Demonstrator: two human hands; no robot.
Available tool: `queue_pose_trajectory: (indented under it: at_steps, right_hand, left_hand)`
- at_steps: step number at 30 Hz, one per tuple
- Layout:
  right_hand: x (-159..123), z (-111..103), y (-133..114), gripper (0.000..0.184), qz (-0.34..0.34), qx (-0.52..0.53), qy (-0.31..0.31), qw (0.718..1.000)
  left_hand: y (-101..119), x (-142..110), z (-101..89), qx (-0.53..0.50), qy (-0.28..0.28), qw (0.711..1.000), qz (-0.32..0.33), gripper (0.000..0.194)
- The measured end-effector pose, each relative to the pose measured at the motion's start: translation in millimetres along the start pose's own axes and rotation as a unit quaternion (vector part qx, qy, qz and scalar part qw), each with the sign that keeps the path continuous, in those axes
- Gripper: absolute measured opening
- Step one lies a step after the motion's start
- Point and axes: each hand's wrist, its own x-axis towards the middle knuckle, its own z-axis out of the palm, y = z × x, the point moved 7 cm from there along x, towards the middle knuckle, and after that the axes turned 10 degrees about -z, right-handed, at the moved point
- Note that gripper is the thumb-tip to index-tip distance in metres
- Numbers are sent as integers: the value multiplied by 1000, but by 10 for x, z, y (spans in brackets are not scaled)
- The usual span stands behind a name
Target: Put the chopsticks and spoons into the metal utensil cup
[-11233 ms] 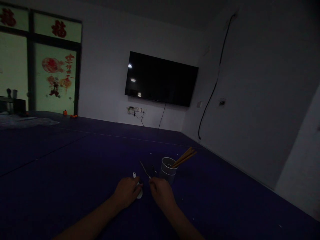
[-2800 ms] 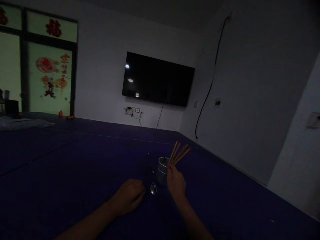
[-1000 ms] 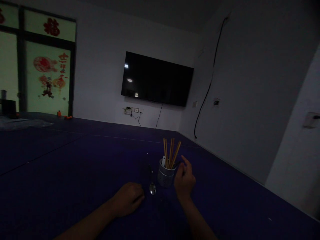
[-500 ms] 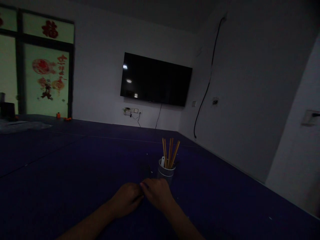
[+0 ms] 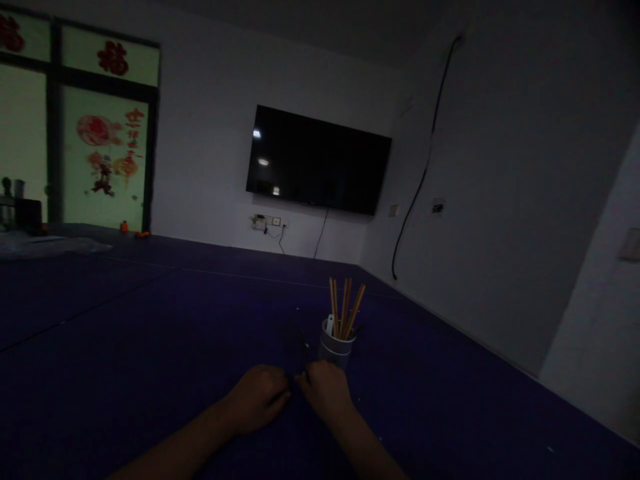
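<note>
A dim room seen from a head-worn camera, looking across a wide dark blue cloth-covered surface (image 5: 150, 333). The landmark is a small pale cylindrical metal cup (image 5: 336, 348) standing upright on the cloth, just beyond the person's 2 bare hands. About 5 long tan wooden chopsticks (image 5: 345, 308) stand in the cup with their tips fanned upward, beside a short white handle (image 5: 329, 325).

Just left of the cup lies a thin dark metal utensil handle (image 5: 302, 348). Its long axis runs away from the person, from the fingertips towards the far wall. Its near end vanishes between the two hands, so what kind of utensil it is cannot be told in this light.

The right hand (image 5: 326, 393) rests on the cloth directly in front of the cup, nearly touching its base, fingers curled and bunched at the near end of the handle. It is the nearer hand to both the handle and the cup. Whether it actually pinches the handle is too dark to tell.

The left hand (image 5: 260, 397) lies further left of the cup, curled into a loose fist, knuckles nearly meeting the right hand. Whether it holds anything cannot be told.

Far behind the cup a black flat television screen (image 5: 317, 160) hangs on the white wall, showing no picture or readable brand. Far to the left, a pale green window (image 5: 100, 153) carries red paper decorations (image 5: 107, 150), including a red Chinese character, likely 福 (image 5: 115, 59). No other writing can be read
</note>
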Motion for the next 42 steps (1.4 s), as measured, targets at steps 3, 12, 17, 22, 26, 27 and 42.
queue_pose_trajectory:
  at_steps: [3, 12, 17, 22, 26, 27, 42]
  right_hand:
    - [-5, 9, 21, 24, 14, -35, -14, 999]
    - [-1, 29, 66, 25, 45, -17, 0, 999]
    - [-10, 41, 79, 20, 55, -9, 15, 998]
    - [0, 90, 118, 17, 64, 12, 18, 998]
    - [13, 96, 105, 15, 57, 37, 22, 997]
    - [15, 89, 93, 14, 52, 44, 25, 997]
    - [9, -23, -209, 13, -67, 74, 18, 995]
  left_hand:
    - [-1, 10, 4, 10, -4, 1000, -7, 16]
    - [4, 10, -2, 2, 2, 1000, 0, 16]
    - [18, 14, 5, 7, 11, 1000, 15, 16]
    - [-7, 5, 15, 11, 25, 1000, 7, 15]
    - [-38, 4, 18, 7, 29, 999, -10, 16]
    - [-53, 9, 21, 5, 30, 999, -19, 16]
    - [-201, 30, -125, -49, 57, 989, -127, 29]
